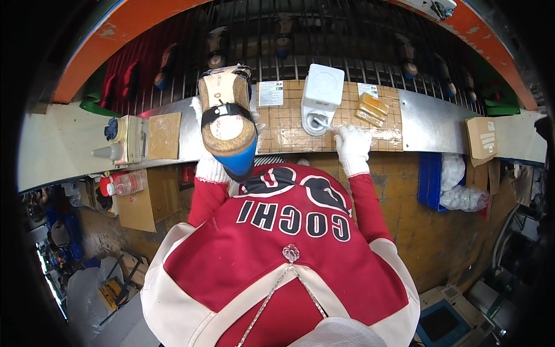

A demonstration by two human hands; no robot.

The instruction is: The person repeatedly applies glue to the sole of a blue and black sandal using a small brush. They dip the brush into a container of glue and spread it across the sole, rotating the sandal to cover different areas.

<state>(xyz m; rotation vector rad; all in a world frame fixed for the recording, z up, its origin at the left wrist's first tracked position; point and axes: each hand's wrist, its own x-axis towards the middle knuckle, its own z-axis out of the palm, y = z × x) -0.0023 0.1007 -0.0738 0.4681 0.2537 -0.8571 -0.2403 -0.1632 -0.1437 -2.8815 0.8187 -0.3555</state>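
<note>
My left hand (208,166), in a white knit glove, is wrapped round a shoe on a blue shoe last (236,161), raised over the near edge of the bench. The shoe has a pale, marked surface, a tan-brown edge and a black strap; it hides most of my left fingers. My right hand (353,146), also gloved, pinches the thin white handle of a brush (324,123). The other end of the brush dips into the round cup (314,128) at the foot of a white dispenser (324,87).
Amber blocks (372,110) lie right of the dispenser on a brown grid-lined board (283,127). Beyond the bench, metal rollers carry several shoes on lasts (407,55). At left are a tan square board (164,136) and a plastic bottle (128,183); at right, a blue crate (429,179) and a carton (481,139).
</note>
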